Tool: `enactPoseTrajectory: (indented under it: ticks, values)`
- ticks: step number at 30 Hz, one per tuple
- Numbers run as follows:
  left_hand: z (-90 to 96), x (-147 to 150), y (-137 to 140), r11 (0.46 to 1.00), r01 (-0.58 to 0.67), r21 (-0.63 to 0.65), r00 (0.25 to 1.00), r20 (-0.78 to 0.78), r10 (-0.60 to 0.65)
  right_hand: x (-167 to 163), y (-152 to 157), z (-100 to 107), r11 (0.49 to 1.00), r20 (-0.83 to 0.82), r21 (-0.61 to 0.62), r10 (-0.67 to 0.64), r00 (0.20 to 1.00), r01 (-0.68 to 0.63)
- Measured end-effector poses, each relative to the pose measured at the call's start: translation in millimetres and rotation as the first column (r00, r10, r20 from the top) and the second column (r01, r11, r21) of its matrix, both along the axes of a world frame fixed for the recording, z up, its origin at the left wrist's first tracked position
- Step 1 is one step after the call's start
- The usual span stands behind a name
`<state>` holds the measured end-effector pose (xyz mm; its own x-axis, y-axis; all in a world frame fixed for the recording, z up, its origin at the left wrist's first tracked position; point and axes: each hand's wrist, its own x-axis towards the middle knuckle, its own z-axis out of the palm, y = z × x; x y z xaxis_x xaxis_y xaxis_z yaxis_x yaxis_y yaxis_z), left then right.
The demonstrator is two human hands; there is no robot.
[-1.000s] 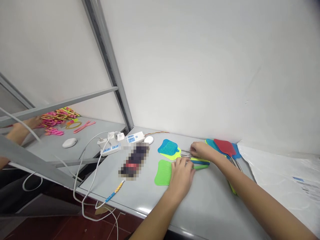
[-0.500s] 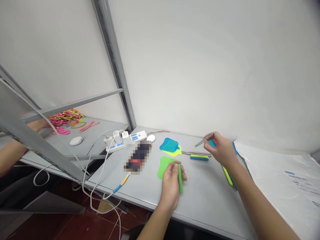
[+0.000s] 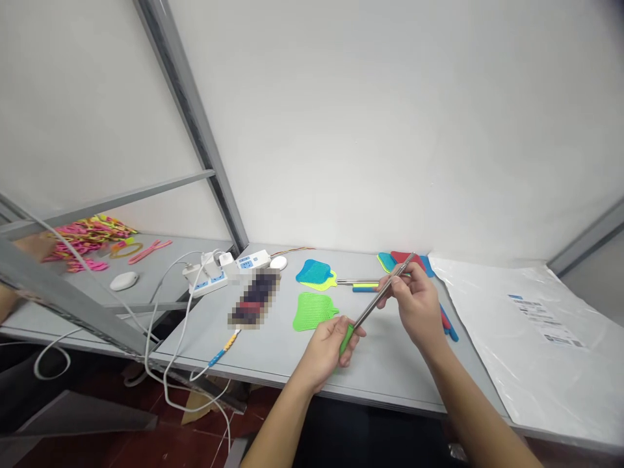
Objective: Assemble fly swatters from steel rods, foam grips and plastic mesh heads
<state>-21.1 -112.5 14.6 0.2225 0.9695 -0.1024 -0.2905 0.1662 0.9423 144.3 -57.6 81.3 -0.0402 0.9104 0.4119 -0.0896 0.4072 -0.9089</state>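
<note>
My left hand (image 3: 322, 351) is closed around a green handle (image 3: 346, 339). A thin metal rod (image 3: 374, 301) is in my right hand (image 3: 418, 304), tilted up to the right, and its lower end meets the top of the green handle. I cannot tell how far it sits inside. Just beyond my left hand lies a loose green mesh swatter head (image 3: 313, 312). Behind that, a blue swatter head (image 3: 314, 271) overlaps a yellow one, with metal rods (image 3: 351, 281) running right to their handles. More fly swatters, with a red head (image 3: 404, 258) among them, lie partly hidden behind my right hand.
A large white plastic bag (image 3: 492, 331) with a printed label covers the table's right side. On the left are a pixelated dark object (image 3: 256, 299), a power strip (image 3: 209, 283) with plugs and white cables, and a metal shelf post (image 3: 192, 110). Pink and yellow items (image 3: 88, 240) lie farther left.
The rod in my right hand has come down and left to the green handle. My left hand has tilted the handle towards it. The camera view has shifted right.
</note>
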Motion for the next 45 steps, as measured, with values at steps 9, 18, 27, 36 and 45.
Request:
enactPoseTrajectory:
  ticks: [9, 18, 27, 36, 45]
  values:
    - [8.5, 0, -3, 0.995, 0.099, -0.018, 0.990, -0.101, -0.100, -3, 1, 3, 0.996, 0.011, -0.003, 0.085, 0.996, -0.085]
    - [12.4, -19, 0, 0.989, 0.144, -0.031, 0.982, -0.120, -0.147, -18, 21, -4, 0.986, 0.032, -0.075, 0.155, 0.987, -0.152]
    - [13.3, -42, 5, 0.989, 0.101, -0.108, 0.994, -0.037, -0.106, -57, 26, -21, 0.888, 0.147, -0.167, 0.453, 0.880, -0.429]
    - [2.4, -81, 13, 0.975, -0.002, -0.224, 0.993, 0.117, 0.029, -71, 62, -39, 0.786, 0.326, -0.360, 0.611, 0.721, -0.503]
    - [-17.9, -88, 24, 0.966, -0.095, -0.241, 0.955, 0.253, 0.157, -85, 53, -96, 0.969, 0.848, 0.073, 0.065, 0.526, -0.237]
